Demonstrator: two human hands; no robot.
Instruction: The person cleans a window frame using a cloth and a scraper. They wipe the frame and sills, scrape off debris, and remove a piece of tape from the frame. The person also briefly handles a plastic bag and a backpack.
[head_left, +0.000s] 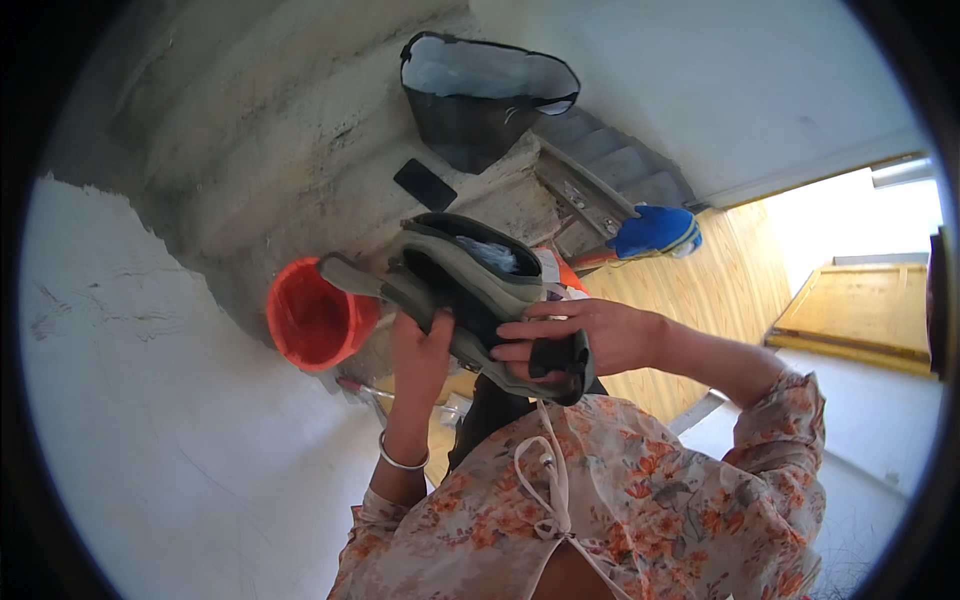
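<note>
An olive-green bag [478, 268] with several open compartments is held up in front of my body. My left hand [420, 350] grips its left side, the thumb lying over the edge. On the right side, my right hand [590, 340] is closed on the bag near a black patch, with some fingers reaching over the opening. Clear crumpled plastic [488, 254] shows in the far compartment. The inside of the nearer compartment is dark, so its contents cannot be made out.
A red bucket [312, 318] stands left of the bag. Beyond it, a black phone [425, 185] and a dark, white-lined tote [465, 130] rest on rough concrete steps [300, 150]. Blue gloves [652, 232] lie at right, above the wood-look floor [665, 300]. A white wall [150, 380] borders the left.
</note>
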